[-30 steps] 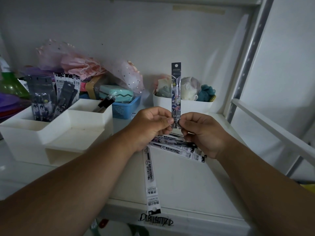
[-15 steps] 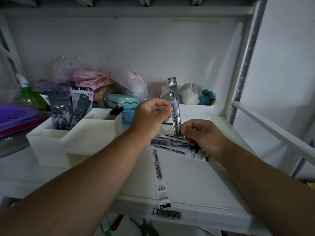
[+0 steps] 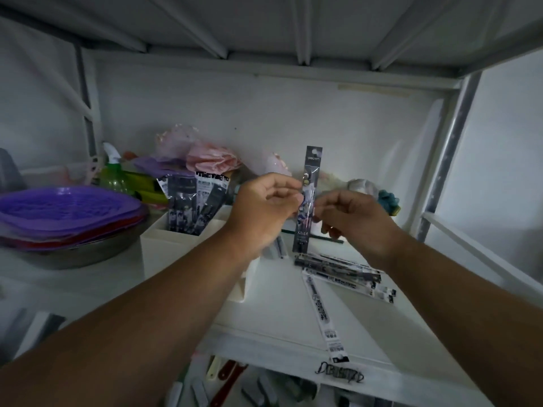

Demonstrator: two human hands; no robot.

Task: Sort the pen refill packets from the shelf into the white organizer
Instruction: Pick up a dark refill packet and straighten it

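Head view: the left hand (image 3: 264, 207) is pinching a dark refill packet (image 3: 307, 201) upright at mid-length between its fingers (image 3: 293, 198), above the shelf (image 3: 279, 315). The right hand (image 3: 352, 221) is sitting just beside the packet's right edge, fingers curled; contact cannot be determined. More packets (image 3: 346, 271) are lying on the shelf below, and others are standing in the white organizer (image 3: 164, 245) at left.

packet (image 3: 308, 198): upright again, lifted | right hand (image 3: 349, 218): risen off pile, seemingly touching packet
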